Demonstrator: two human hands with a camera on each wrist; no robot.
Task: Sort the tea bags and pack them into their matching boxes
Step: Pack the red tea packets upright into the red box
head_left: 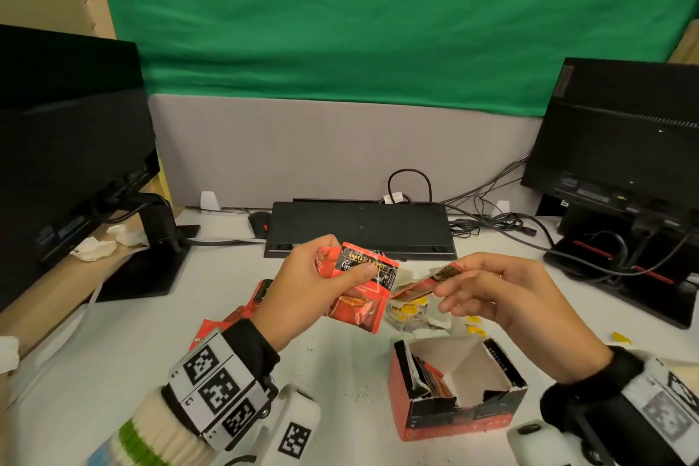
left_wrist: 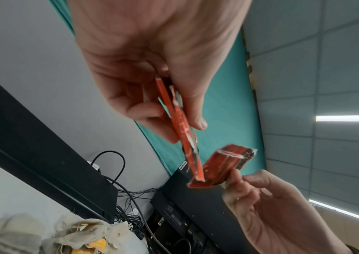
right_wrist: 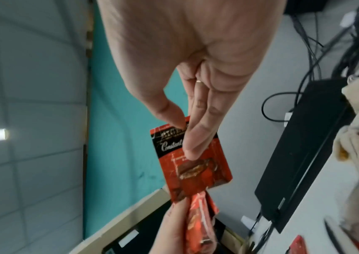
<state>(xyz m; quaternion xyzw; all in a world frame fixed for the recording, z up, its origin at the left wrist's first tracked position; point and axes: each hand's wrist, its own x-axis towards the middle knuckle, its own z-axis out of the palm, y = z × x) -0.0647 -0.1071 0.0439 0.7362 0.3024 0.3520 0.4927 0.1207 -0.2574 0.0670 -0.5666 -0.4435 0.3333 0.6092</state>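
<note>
My left hand [head_left: 340, 269] grips a small stack of red tea bag packets [head_left: 359, 291] between thumb and fingers, above the table's middle. My right hand [head_left: 446, 286] pinches a single red packet [head_left: 431, 278] whose free end nearly meets the stack. The wrist views show the stack [left_wrist: 187, 137] edge-on and the single packet [right_wrist: 196, 168] flat. An open red and black box [head_left: 454, 409] stands below the right hand with a few red packets [head_left: 431, 376] upright at its left side. Unwrapped yellow-tagged tea bags [head_left: 412, 312] lie behind the box. More red packets [head_left: 242, 310] lie under the left wrist.
A black keyboard [head_left: 359, 227] and a mouse [head_left: 259, 221] lie at the back of the white table [head_left: 340, 371]. Monitors stand at the left [head_left: 68, 147] and right [head_left: 624, 132], with loose cables [head_left: 491, 223] between. Crumpled tissue [head_left: 94, 248] sits by the left monitor stand.
</note>
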